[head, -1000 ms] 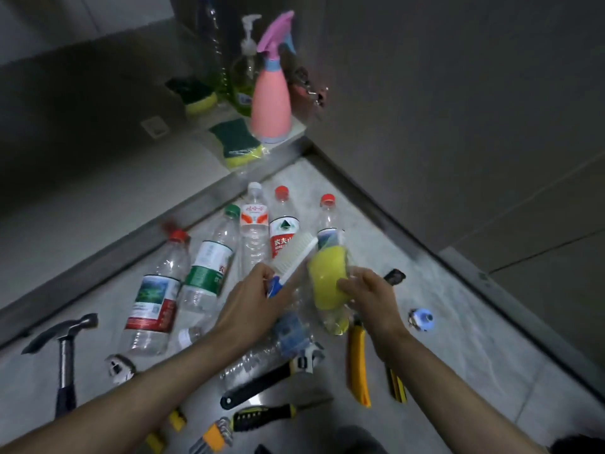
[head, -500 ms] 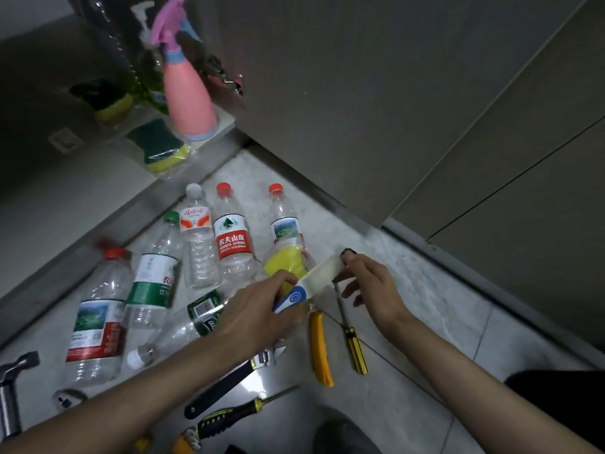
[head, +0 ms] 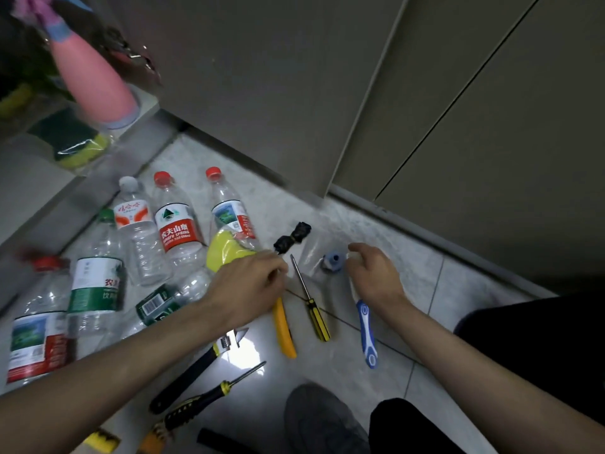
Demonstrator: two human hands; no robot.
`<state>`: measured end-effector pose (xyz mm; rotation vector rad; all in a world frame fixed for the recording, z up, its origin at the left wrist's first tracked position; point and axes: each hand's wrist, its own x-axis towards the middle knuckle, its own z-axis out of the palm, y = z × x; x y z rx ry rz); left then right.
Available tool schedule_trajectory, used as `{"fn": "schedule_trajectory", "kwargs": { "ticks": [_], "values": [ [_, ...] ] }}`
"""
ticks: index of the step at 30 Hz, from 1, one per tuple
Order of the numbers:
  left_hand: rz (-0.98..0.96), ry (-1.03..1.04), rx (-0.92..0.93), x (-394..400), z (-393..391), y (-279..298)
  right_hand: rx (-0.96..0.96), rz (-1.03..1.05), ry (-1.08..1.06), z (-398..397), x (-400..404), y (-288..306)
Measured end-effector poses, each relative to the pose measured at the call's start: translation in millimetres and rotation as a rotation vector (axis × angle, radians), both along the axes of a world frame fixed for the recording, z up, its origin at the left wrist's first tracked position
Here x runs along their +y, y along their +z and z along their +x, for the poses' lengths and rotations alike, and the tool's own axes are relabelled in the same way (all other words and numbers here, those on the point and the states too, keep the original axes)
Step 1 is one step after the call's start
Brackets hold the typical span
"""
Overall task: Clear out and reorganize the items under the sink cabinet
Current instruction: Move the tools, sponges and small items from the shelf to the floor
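Both hands hang low over the tiled floor, in front of the closed grey cabinet doors. The left hand has its fingers curled in, and it may be pinching something small, but the view is too blurry to tell. It covers the top of the yellow-handled pliers and sits just beside a yellow sponge. The right hand is loose and holds nothing. Its fingers hang near a small blue cap. Under its wrist lies a blue and white brush, flat on the floor.

Between the hands lies a screwdriver with a yellow and black handle. A crumpled black bag lies just past its tip. Plastic water bottles lie in a row on the left side of the floor. A wrench and another screwdriver lie closer to the person. A pink spray bottle and a wrapped green sponge sit on the open cabinet's floor in the top left corner.
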<state>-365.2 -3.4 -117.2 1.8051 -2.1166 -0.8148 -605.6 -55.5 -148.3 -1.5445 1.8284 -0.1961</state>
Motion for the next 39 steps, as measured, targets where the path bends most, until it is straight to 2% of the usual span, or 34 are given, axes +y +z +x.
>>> {"fn": "schedule_trajectory", "kwargs": {
  "ticks": [3,6,8,11,16,19,28,34,39],
  "values": [
    [-0.157,-0.01,-0.158,-5.1,9.5,3.4,0.061,0.022,-0.086,-8.2,8.9,-13.4],
    [-0.232,-0.021,-0.16,-4.9,16.7,5.9,0.056,0.059,-0.137,-15.2,15.8,-26.9],
    [-0.205,-0.006,-0.134,-3.8,19.4,3.9,0.093,0.06,-0.133,-16.1,18.3,-33.0],
    [-0.145,-0.019,-0.074,-1.0,22.7,0.3,0.109,-0.058,-0.122,-11.9,18.2,-34.8],
    [-0.233,0.083,0.108,4.3,34.5,4.1,-0.002,-0.243,-0.083,15.0,3.8,-22.6],
    [-0.276,0.217,0.148,4.6,50.2,5.6,-0.112,-0.271,0.003,46.5,-4.2,-11.1],
    [-0.293,0.707,-0.009,1.5,150.3,3.0,-0.439,-0.343,0.392,192.2,-40.6,28.1],
    [-0.355,0.977,-0.087,-6.7,243.0,13.9,-0.357,-0.515,0.637,300.9,-90.6,58.3],
    [-0.252,1.063,-0.109,-28.5,299.9,21.1,-0.175,-0.55,0.852,378.3,-116.0,63.7]
  ]
}}
